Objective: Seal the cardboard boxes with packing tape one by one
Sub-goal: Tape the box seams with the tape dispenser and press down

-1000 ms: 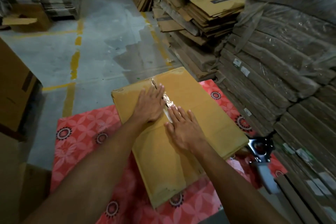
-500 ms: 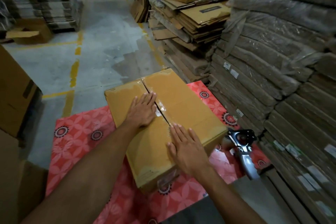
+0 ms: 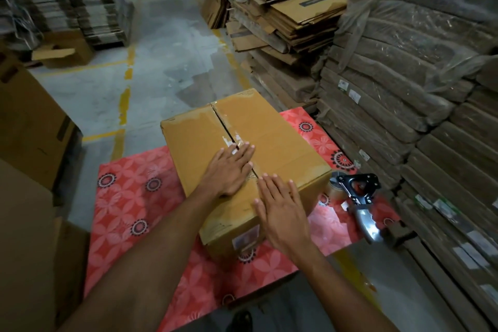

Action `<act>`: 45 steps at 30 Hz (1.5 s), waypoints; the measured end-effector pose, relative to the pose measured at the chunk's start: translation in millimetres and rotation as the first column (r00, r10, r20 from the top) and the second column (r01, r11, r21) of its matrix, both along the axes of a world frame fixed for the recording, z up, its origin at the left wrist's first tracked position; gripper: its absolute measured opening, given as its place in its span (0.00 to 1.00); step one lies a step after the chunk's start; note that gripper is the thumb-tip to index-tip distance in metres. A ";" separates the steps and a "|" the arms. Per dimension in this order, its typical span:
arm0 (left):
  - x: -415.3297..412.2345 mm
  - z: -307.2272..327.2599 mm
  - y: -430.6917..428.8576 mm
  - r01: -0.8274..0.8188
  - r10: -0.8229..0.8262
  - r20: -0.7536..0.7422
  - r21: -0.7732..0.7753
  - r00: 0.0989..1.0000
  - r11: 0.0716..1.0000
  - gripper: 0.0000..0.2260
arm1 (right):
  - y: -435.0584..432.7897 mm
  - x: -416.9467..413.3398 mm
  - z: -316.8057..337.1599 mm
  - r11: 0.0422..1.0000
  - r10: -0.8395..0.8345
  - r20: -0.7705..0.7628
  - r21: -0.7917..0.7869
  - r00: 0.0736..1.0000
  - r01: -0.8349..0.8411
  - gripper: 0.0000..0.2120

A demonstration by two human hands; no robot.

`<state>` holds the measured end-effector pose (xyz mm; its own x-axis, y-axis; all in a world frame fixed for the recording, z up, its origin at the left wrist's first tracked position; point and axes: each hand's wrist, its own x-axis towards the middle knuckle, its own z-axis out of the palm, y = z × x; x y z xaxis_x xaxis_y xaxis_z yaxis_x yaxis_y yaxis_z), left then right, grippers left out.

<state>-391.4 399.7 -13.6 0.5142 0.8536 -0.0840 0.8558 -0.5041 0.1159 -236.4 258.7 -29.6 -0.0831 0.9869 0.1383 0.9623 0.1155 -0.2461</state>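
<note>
Left hand (image 3: 229, 170) slid onto the taped seam (image 3: 219, 118), right hand (image 3: 280, 207) just nearer, both flat and pressing; cardboard box (image 3: 275, 137) looks nearly sealed.

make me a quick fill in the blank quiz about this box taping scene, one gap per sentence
1. The left hand and the right hand lie flat on the ____ of the brown cardboard box.
2. The box stands on a flower-patterned mat whose main colour is ____.
3. The black and silver tape dispenser lies on the mat to the ____ of the box.
4. The dispenser is held by ____ hand.

Missing words: top; red; right; neither
</note>
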 end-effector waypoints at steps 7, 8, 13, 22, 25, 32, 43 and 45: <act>7.7 5.3 -0.4 -0.117 0.116 -0.048 -0.016 0.992 0.993 0.27 | -61.0 -30.6 -19.9 0.976 -0.217 -0.468 -0.129 0.856 0.177 0.37; 8.2 6.3 -1.3 -0.127 0.126 -0.047 -0.022 0.991 0.992 0.28 | -61.9 -39.2 -18.0 0.974 -0.228 -0.559 -0.141 0.797 0.179 0.38; -1.0 8.3 -12.1 -0.168 0.167 -0.037 -0.043 0.985 0.985 0.30 | -51.3 -62.9 -5.3 0.964 -0.261 -0.738 -0.173 0.622 0.200 0.42; -13.2 22.6 -82.7 -0.397 0.395 -0.101 -0.006 0.913 0.918 0.35 | -21.1 20.1 -17.3 0.982 -0.118 -0.750 -0.184 0.651 -0.034 0.37; 8.1 33.5 -114.1 -0.448 0.443 -0.142 -0.005 0.885 0.894 0.36 | 3.9 69.4 -4.5 0.966 -0.078 -0.787 -0.211 0.612 -0.148 0.33; 20.1 10.1 -134.4 -0.118 0.118 0.043 -0.007 0.992 0.993 0.29 | 1.4 60.5 37.2 0.977 -0.165 -0.502 -0.201 0.849 0.071 0.26; 32.5 2.0 -46.4 -0.020 0.024 0.062 -0.061 0.998 0.998 0.37 | 39.4 83.7 41.2 0.940 -0.341 -0.810 -0.302 0.476 0.159 0.19; 36.2 1.3 -39.8 -0.028 0.031 0.059 -0.059 0.998 0.998 0.37 | 40.7 124.0 17.9 0.848 -0.504 -0.751 -0.336 0.426 0.410 0.15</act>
